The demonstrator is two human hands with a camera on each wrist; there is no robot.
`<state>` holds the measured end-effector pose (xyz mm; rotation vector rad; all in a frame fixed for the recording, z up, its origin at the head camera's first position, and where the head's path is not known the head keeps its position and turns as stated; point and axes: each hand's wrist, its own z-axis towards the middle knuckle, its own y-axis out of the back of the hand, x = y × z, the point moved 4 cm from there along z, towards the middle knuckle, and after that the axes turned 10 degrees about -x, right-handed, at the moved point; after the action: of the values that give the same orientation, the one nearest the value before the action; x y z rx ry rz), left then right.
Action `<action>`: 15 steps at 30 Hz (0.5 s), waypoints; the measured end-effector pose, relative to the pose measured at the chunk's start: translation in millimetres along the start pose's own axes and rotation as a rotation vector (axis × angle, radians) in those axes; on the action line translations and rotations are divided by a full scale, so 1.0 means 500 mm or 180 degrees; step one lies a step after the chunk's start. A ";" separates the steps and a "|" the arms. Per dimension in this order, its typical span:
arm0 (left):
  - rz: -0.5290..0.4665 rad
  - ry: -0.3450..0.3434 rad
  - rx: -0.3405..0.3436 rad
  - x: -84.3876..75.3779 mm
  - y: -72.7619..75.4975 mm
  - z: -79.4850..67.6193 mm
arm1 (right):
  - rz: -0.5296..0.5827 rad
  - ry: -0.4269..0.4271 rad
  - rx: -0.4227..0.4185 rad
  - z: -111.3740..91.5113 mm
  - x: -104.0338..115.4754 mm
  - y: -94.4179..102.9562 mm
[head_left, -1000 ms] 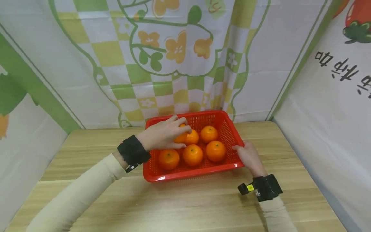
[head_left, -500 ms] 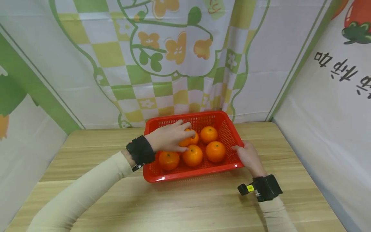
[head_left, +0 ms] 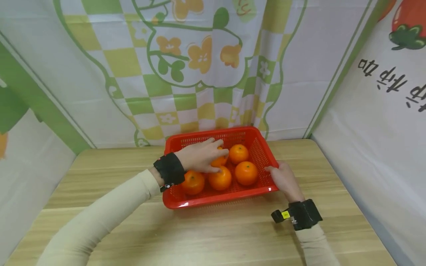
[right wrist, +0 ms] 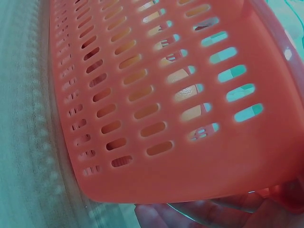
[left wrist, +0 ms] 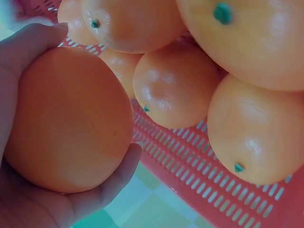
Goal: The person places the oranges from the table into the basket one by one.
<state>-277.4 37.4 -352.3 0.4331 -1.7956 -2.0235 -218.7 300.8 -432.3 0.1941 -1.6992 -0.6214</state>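
My left hand [head_left: 202, 155] reaches over the middle of the red plastic basket [head_left: 213, 201]. In the left wrist view its thumb and fingers curl round an orange [left wrist: 71, 118] with a smooth, shiny skin. More oranges lie in the basket around it: a front left one [head_left: 193, 183], a front middle one [head_left: 220, 179], a front right one [head_left: 246, 173] and a back right one [head_left: 238, 153]. At the basket's right end, my right hand [head_left: 287, 181] grips the rim; in the right wrist view its fingers [right wrist: 228, 214] show below the slotted wall [right wrist: 142, 180].
The basket stands near the back edge of a light wooden table [head_left: 213, 236]. Behind it hangs a checked, patterned curtain [head_left: 186, 99]. White printed panels close in both sides, with a right panel [head_left: 376, 147] beside the table. Each wrist wears a black band.
My left hand has moved to the right inside the basket with the orange, covering the neighbouring orange that showed earlier. The right hand keeps its grip on the rim.
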 end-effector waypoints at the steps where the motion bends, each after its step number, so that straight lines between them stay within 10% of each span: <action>1: 0.0009 -0.0021 -0.0004 0.000 -0.001 0.002 | 0.0007 -0.0005 0.0007 0.001 0.000 0.000; 15: -0.0290 -0.0059 0.0107 -0.016 -0.013 0.044 | -0.0041 -0.0015 0.0005 0.001 0.002 0.002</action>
<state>-281.6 60.8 -356.4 0.5167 -1.8545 -2.0669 -219.2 301.3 -430.9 0.2052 -1.7042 -0.6306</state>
